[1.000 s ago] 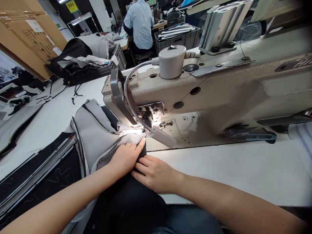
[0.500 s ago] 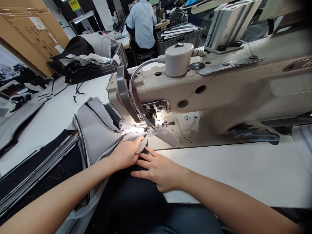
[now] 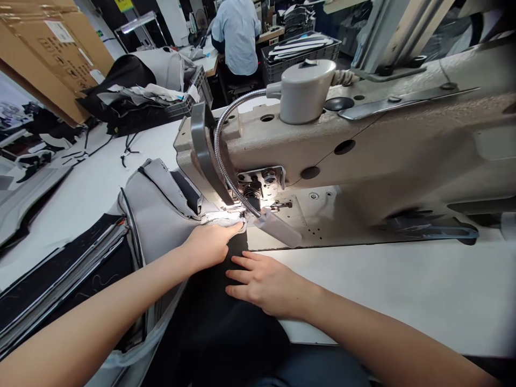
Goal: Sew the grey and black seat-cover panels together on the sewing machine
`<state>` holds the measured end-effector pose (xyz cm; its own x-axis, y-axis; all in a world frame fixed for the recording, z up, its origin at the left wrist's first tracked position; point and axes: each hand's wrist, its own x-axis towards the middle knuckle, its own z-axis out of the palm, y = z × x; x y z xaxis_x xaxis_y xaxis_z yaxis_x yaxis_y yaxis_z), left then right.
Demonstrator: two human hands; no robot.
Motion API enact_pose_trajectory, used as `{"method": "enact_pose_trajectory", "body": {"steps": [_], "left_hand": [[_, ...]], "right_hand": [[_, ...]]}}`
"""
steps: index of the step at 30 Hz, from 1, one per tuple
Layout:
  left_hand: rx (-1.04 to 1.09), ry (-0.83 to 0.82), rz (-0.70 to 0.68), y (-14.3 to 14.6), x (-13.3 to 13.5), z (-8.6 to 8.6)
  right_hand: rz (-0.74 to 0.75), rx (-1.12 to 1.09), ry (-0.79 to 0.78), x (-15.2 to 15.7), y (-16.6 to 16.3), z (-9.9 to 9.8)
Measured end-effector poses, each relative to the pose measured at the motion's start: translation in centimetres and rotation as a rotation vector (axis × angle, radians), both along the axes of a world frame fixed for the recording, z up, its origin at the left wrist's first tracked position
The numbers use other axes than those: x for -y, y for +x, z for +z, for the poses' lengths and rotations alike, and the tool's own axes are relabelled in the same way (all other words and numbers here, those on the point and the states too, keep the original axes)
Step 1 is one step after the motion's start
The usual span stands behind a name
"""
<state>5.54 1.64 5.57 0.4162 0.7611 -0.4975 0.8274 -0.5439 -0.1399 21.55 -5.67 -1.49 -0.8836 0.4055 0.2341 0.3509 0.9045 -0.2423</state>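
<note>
A beige industrial sewing machine (image 3: 363, 145) stands on the white table (image 3: 382, 285), its gooseneck lamp (image 3: 278, 226) lit over the needle area (image 3: 252, 207). A grey fabric panel (image 3: 161, 215) lies under the presser foot, over a black fabric piece (image 3: 217, 317) that hangs off the table's front edge. My left hand (image 3: 209, 242) presses on the grey fabric, forefinger stretched toward the needle. My right hand (image 3: 262, 282) lies flat with fingers spread on the black fabric, just right of the left hand.
Stacked black and grey panels (image 3: 60, 274) lie at the left. A grey crate heaped with fabric (image 3: 141, 102) and a cardboard box (image 3: 48, 54) sit at the far left. Another person in a light blue shirt (image 3: 237, 35) sits at the back beside a crate of parts (image 3: 302, 54).
My left hand has slid forward toward the needle with its forefinger extended. My right hand has opened flat on the black fabric. The view has shifted slightly closer to the machine.
</note>
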Motion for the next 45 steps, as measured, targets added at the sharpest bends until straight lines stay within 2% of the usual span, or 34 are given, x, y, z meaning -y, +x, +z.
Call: {"method": "enact_pose_trajectory", "body": {"steps": [4, 7, 11, 16, 19, 22, 28, 33, 39, 45], "left_hand": [[-0.039, 0.103, -0.088, 0.5, -0.7, 0.0], [-0.055, 0.126, -0.136, 0.8, -0.9, 0.0], [-0.084, 0.031, -0.157, 1.2, -0.3, 0.4], [-0.125, -0.124, -0.179, 1.6, 0.4, 1.5], [-0.134, -0.161, -0.198, 1.5, 0.2, 2.0], [-0.116, -0.179, -0.167, 1.3, -0.2, 1.7], [-0.1, -0.084, -0.104, 1.8, 0.7, 0.5], [-0.136, -0.172, -0.091, 0.6, 1.7, 1.2], [0.001, -0.328, 0.01, 0.2, 0.7, 1.5], [-0.012, -0.266, -0.015, 1.6, 0.4, 0.8]], "right_hand": [[-0.053, -0.013, 0.0, -0.6, 1.1, -0.3], [-0.021, -0.007, -0.043, -1.0, 1.9, -0.4], [0.101, 0.006, -0.169, -1.4, 2.7, 0.0], [0.061, -0.006, -0.173, -1.9, 2.9, 0.2], [0.114, -0.059, -0.191, -1.9, 2.8, -0.1], [0.186, -0.073, -0.205, -1.8, 2.5, -0.5], [0.119, -0.115, -0.164, -2.1, 1.9, -0.5], [0.178, -0.094, -0.176, -1.5, 1.5, -0.6], [0.002, -0.121, -0.064, -0.1, -1.7, -1.2], [-0.084, -0.12, 0.004, -0.7, -3.0, -1.6]]}}
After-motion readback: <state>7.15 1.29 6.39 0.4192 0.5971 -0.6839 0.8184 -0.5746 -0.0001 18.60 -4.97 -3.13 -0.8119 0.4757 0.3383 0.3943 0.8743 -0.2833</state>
